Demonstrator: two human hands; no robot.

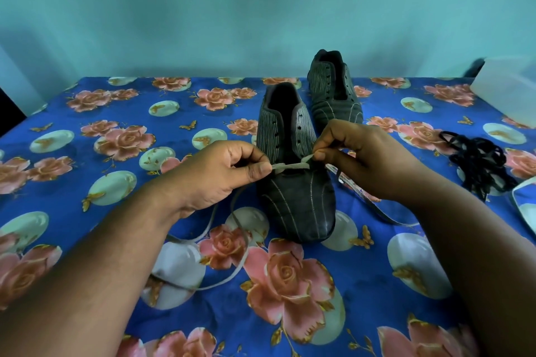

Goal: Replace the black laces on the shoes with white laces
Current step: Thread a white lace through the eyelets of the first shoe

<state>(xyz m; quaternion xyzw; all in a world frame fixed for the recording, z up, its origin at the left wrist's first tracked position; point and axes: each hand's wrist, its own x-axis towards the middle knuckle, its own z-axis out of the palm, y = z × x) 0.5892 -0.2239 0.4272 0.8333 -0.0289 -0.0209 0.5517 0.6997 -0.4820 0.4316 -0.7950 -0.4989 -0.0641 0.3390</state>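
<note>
Both hands pinch the white lace (291, 166) running 9-to-3 across the near shoe (293, 171), left hand (220, 174) at 9, right hand (356, 153) at 3, black laces (478, 158) dumped further right.

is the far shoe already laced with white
No, the far shoe shows bare eyelets with no lace, while both hands pinch the white lace across the near shoe.

No legible txt, labels or nos. anywhere.
</note>
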